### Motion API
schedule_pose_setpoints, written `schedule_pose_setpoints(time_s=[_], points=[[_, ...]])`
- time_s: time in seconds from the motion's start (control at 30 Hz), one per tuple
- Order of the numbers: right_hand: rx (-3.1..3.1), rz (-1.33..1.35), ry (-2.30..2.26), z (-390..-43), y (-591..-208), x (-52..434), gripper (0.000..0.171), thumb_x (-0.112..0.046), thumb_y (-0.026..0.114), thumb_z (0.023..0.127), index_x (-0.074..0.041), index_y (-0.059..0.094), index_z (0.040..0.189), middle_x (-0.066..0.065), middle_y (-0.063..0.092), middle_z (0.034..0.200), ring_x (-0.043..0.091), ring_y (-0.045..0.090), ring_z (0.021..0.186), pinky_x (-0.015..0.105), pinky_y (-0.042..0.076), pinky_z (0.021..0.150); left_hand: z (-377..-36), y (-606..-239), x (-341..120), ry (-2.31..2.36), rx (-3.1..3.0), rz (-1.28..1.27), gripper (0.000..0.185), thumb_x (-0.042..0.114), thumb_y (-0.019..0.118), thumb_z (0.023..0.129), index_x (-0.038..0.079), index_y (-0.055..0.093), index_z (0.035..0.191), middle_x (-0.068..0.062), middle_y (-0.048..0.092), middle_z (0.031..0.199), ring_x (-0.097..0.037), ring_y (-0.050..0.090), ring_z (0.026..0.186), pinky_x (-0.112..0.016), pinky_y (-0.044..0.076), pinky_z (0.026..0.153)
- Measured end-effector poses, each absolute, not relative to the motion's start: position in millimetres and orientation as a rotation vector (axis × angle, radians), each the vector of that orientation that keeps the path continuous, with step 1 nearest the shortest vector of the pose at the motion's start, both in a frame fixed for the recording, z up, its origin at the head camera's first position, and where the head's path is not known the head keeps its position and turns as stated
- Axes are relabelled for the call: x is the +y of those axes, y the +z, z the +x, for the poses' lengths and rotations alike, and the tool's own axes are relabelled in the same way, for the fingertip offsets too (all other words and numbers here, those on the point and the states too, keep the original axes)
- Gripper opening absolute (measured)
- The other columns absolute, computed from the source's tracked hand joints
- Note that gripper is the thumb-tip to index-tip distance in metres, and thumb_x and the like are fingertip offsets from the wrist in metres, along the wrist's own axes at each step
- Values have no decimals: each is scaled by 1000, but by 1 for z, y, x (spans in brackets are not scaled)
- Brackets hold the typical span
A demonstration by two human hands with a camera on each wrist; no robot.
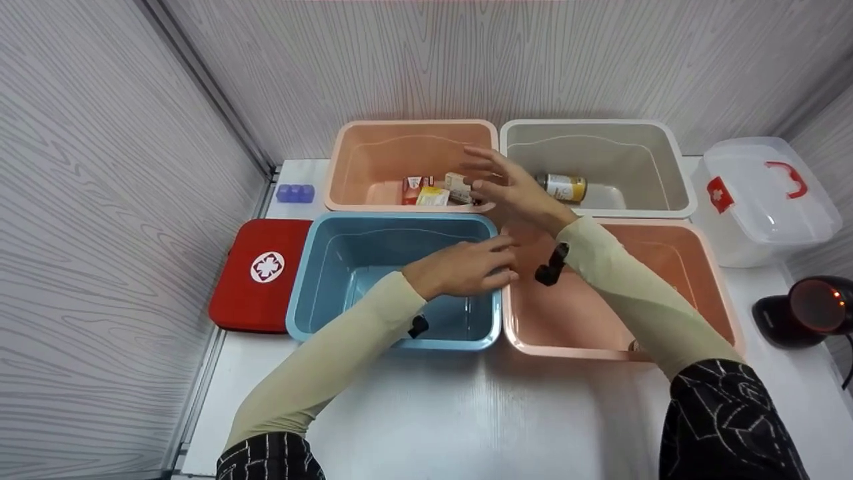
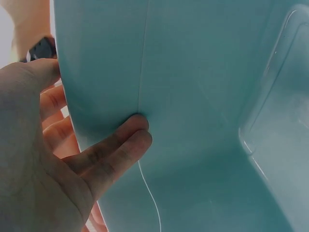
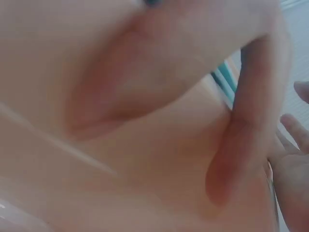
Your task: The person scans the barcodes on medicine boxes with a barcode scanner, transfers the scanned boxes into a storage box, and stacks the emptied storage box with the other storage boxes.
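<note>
My left hand (image 1: pixel 466 268) hovers at the right rim of the blue bin (image 1: pixel 398 345), palm down, fingers loosely bent and apart. In the left wrist view two fingers (image 2: pixel 120 142) overlap the bin's inner wall while others show past its edge. My right hand (image 1: pixel 513 187), fingers spread, is raised over the meeting point of the bins, beside the back-left peach bin (image 1: pixel 413 125). In that bin lie a red box (image 1: pixel 414 187), a yellow and white box (image 1: pixel 433 197) and a beige box (image 1: pixel 457 187), partly hidden. Neither hand shows anything held.
A can with a yellow label (image 1: pixel 566 188) lies in the grey bin (image 1: pixel 593 123). The front-right peach bin (image 1: pixel 553 330) sits under my right arm. A red first-aid case (image 1: pixel 243 300), a purple pill box (image 1: pixel 295 193), a lidded white box (image 1: pixel 766 193) and a black device (image 1: pixel 810 310) stand around.
</note>
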State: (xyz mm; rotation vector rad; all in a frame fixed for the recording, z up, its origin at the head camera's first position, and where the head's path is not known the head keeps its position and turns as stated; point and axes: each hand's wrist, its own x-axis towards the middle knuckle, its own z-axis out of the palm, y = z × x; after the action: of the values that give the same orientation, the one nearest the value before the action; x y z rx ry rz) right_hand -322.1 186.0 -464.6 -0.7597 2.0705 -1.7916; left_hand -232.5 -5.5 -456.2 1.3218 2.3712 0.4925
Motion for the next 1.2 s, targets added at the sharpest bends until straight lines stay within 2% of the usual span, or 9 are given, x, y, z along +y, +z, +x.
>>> schedule_pose_setpoints(time_s=[0.2,0.33,0.4,0.5,0.6,0.77,0.87,0.97,1.2], points=[[2033,-691,-1749,-292,-461,229,48,-21,61,113,-13,51,159,18,57,155,30,66,137,42,57,114,-232,-456,-7,508,2360,1300,40,38,47,117,17,64,145,-8,40,172,-27,56,144,-45,48,123],[2005,-689,-1708,-274,-462,260,45,-18,59,113,-2,52,155,23,63,146,29,72,127,40,61,108,-232,-456,-9,505,2373,1289,40,41,47,116,19,64,145,-6,39,172,-25,57,140,-44,49,122],[2000,-684,-1665,-267,-464,272,44,-16,60,113,0,54,153,21,65,144,27,72,126,42,61,107,-232,-456,-10,503,2382,1289,40,42,46,116,20,64,144,-6,39,173,-25,59,138,-43,51,121],[1983,-684,-1556,-257,-470,284,42,-16,61,112,-3,58,152,18,67,144,27,70,129,41,60,109,-232,-456,-11,505,2393,1294,38,41,46,116,19,65,141,-6,37,175,-25,61,134,-41,52,118],[1935,-692,-1407,-251,-481,286,41,-14,62,111,-6,60,151,19,64,149,37,64,137,42,59,111,-232,-456,-12,505,2402,1300,37,40,46,117,18,66,140,-5,37,175,-25,63,130,-41,54,115],[1916,-836,-992,-242,-505,271,44,-14,61,110,-3,57,152,22,61,153,49,57,143,56,52,118,-232,-457,-10,514,2398,1275,37,41,46,117,19,66,139,-5,35,176,-24,66,122,-40,57,109],[1927,-923,-725,-236,-515,257,41,-17,60,110,-3,60,148,18,64,149,42,60,140,60,48,120,-231,-457,-10,511,2402,1266,36,41,46,116,21,65,139,-4,35,177,-23,65,123,-39,57,110],[1905,-911,-533,-230,-521,245,36,-23,61,111,-8,63,144,12,67,142,32,62,133,57,49,119,-231,-457,-9,511,2405,1271,36,41,46,117,21,65,141,-5,35,177,-23,64,127,-39,56,112],[1752,-656,-377,-220,-520,252,35,-27,70,104,-23,68,139,1,68,129,21,60,117,54,57,107,-230,-456,-6,511,2384,1262,40,44,45,117,22,64,144,-5,31,179,-25,63,136,-42,52,119]])
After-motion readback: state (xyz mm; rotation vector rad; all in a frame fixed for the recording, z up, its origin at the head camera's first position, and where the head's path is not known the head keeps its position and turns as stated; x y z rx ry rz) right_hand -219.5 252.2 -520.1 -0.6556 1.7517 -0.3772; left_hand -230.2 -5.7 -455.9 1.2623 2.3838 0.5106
